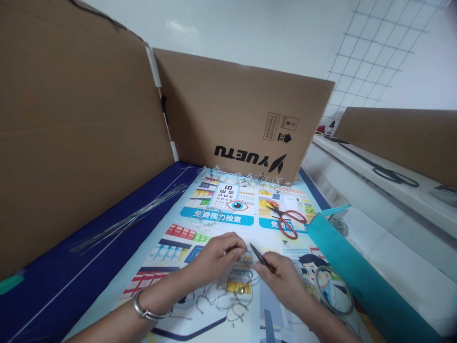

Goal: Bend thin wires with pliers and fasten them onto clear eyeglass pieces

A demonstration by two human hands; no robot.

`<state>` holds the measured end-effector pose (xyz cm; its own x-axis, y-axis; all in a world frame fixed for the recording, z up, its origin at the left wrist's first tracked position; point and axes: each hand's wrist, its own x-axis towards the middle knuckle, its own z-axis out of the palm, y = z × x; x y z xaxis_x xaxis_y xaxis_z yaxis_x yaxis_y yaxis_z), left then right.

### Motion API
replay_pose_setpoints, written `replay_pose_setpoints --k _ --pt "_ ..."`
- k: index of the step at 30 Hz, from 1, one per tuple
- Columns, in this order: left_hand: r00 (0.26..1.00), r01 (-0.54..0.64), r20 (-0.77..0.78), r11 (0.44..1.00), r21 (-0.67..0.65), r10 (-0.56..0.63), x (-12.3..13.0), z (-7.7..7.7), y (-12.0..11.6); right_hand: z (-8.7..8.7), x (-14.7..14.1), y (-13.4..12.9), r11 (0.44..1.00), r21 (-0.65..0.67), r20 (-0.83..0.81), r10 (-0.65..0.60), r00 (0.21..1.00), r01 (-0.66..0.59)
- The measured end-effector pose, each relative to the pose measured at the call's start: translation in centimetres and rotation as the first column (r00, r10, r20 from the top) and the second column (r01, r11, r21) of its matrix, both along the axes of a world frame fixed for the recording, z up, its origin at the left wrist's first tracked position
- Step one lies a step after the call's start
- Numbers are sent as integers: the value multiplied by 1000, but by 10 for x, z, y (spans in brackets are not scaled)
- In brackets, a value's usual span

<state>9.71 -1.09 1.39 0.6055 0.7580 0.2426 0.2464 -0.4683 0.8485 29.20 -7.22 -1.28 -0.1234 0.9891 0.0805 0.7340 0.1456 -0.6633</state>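
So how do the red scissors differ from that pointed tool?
The scissors lie on the printed sheet; the pointed tool is in the right hand. The scissors show big red loops; the tool shows a slim dark end, the rest hidden by the hand. Both point away, leftward.

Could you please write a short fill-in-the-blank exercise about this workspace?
The dark pointed metal tool is held in the person's ____ hand.
The round silver bangle is on the ____ wrist.
The metal scissors on the colourful printed sheet have ____ handles.
The far brown cardboard panel bears the black word ____.

right; left; red; YUETU
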Motion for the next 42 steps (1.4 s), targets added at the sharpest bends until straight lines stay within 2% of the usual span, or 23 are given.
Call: replay_pose_setpoints --k 3,5,9,13,17,24,30,35,42 --pt "999 -39 23 994 -103 42 1 -4 0 0 0 -1 1000 25 91 -13 996 10" --pt "996 -62 46 977 -205 73 2 -8 2 1 1 -3 989 146 220 -48 974 16" --pt "992 -79 64 941 -329 106 2 -16 5 4 4 -4 914 396 482 -123 867 -91" --pt "994 -85 34 922 -377 105 3 -16 4 4 6 -3 861 475 599 -164 784 -183" --pt "994 -91 19 902 -421 108 3 -15 1 4 7 -2 828 504 655 -180 734 -247" --pt "991 -78 54 865 -496 120 4 -19 1 5 10 -4 805 500 744 -209 635 -321" --pt "982 -104 78 827 -552 175 8 -18 -3 9 8 -6 775 532 766 -269 583 -342" --pt "976 -122 83 826 -551 199 9 -21 -3 11 7 -7 773 524 783 -270 561 -359" --pt "973 -150 62 813 -562 223 10 -23 -5 15 6 -9 748 548 772 -281 570 -373"
